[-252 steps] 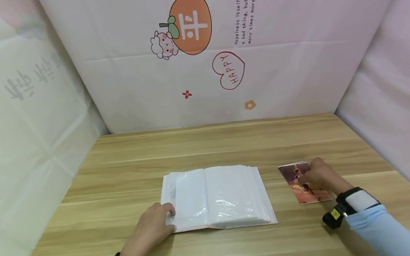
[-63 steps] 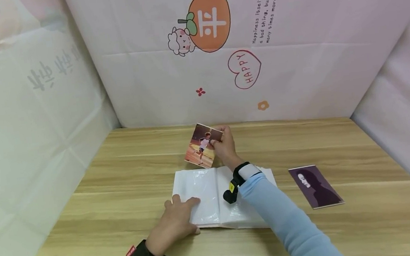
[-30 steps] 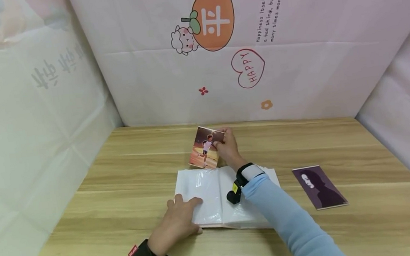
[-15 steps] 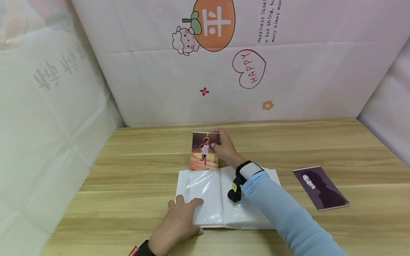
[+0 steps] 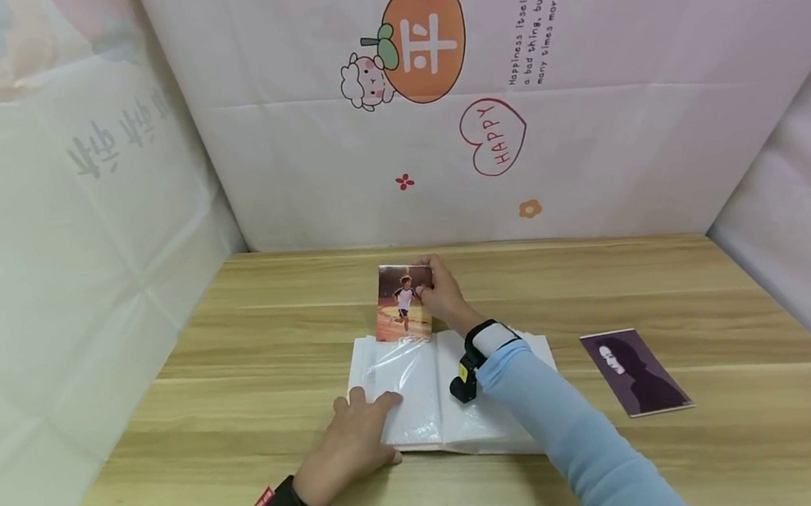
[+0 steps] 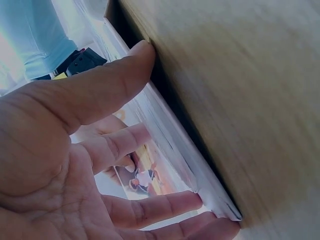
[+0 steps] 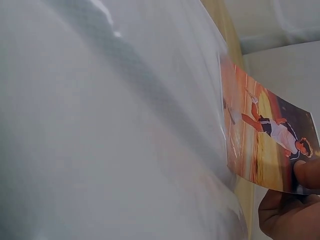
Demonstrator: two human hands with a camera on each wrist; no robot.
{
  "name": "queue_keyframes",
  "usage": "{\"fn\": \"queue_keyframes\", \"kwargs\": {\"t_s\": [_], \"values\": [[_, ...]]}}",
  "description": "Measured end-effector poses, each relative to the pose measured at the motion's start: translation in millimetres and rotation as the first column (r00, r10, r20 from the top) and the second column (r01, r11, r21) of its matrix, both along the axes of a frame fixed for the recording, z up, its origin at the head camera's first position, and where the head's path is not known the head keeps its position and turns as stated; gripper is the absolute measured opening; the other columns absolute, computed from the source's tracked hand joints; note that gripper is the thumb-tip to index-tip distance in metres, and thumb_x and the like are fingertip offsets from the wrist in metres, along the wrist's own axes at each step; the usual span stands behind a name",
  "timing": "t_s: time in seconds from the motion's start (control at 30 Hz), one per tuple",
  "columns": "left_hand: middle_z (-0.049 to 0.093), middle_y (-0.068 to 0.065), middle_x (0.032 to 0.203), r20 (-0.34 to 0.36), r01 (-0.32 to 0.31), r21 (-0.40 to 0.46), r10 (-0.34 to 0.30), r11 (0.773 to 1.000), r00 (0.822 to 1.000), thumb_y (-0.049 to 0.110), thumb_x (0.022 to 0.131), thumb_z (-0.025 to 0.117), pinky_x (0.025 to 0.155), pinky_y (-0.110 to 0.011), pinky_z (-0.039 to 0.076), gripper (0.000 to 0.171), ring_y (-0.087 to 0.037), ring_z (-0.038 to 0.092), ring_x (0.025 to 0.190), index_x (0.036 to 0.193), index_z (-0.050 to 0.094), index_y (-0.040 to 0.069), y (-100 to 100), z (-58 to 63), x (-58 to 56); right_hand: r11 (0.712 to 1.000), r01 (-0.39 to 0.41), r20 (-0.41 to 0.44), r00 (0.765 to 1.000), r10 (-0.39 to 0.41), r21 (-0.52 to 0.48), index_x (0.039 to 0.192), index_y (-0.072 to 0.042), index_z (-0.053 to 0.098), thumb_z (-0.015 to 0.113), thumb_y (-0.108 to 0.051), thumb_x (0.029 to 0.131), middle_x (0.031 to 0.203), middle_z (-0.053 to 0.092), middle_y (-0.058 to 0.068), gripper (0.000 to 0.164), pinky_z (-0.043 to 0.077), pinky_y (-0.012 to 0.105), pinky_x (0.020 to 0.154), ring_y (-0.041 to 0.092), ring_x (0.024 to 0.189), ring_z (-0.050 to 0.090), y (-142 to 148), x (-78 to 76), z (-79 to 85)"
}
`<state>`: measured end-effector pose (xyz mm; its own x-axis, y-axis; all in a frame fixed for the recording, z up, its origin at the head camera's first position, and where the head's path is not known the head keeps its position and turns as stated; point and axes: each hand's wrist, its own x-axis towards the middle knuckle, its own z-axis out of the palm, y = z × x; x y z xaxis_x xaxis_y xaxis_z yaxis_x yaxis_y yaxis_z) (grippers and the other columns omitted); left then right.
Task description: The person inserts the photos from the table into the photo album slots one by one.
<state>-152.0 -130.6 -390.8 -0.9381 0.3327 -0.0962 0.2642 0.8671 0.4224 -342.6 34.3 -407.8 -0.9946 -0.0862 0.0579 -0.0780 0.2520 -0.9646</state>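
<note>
A photo album lies spread on the table, with white pages and clear plastic pockets. My left hand rests on its left page, fingers spread and fairly straight, the thumb at the front edge in the left wrist view. Beyond the album, my right hand pinches the upper right corner of a photo of a running child in a white shirt. The photo's lower edge meets the left page's top edge. In the right wrist view, plastic film overlaps the photo's end slightly. My right forearm hides part of the right page.
A purple photo with a dark silhouette lies right of the album on the wooden table. Pale printed sheets enclose the table at the back and both sides.
Earlier the right hand was at the photos on the right; one photo is now at the album's top. Over the last second it straightened and came nearer the page. The left hand stayed.
</note>
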Motion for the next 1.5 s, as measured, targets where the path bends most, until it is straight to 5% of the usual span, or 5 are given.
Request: {"fn": "queue_keyframes", "kwargs": {"t_s": [0.43, 1.3, 1.5], "values": [[0.045, -0.021, 0.100, -0.004, -0.003, -0.005, 0.003, 1.000, 1.000, 0.019, 0.062, 0.085, 0.059, -0.039, 0.041, 0.065, -0.035, 0.041, 0.083, 0.121, 0.059, 0.011, 1.2, -3.7, -0.9, 0.999, -0.035, 0.038, 0.999, 0.034, 0.033, 0.122, -0.005, 0.044, 0.043, 0.017, 0.086, 0.113, 0.051, 0.019, 0.042, 0.048, 0.028, 0.063, 0.026, 0.087, 0.055, 1.3, 8.5, -2.7], [0.045, -0.021, 0.100, -0.006, 0.002, 0.007, -0.002, 1.000, 1.000, 0.020, 0.062, 0.085, 0.063, -0.042, 0.040, 0.065, -0.036, 0.041, 0.083, 0.120, 0.059, 0.011, 0.1, -4.5, -1.0, 0.970, -0.106, 0.147, 0.986, 0.075, 0.217, 0.116, -0.005, 0.052, 0.047, 0.010, 0.087, 0.104, 0.054, 0.016, 0.033, 0.048, 0.028, 0.062, 0.024, 0.086, 0.055, 5.3, 15.6, 0.8], [0.046, -0.021, 0.101, -0.017, 0.007, 0.003, -0.007, 1.000, 1.000, 0.020, 0.061, 0.085, 0.063, -0.041, 0.040, 0.066, -0.036, 0.042, 0.082, 0.121, 0.059, 0.011, -0.2, -6.1, -1.2, 0.971, -0.140, 0.191, 0.976, 0.103, 0.192, 0.116, -0.003, 0.052, 0.050, 0.008, 0.087, 0.103, 0.055, 0.016, 0.032, 0.049, 0.028, 0.060, 0.023, 0.081, 0.057, 5.5, 19.5, 4.2]]}}
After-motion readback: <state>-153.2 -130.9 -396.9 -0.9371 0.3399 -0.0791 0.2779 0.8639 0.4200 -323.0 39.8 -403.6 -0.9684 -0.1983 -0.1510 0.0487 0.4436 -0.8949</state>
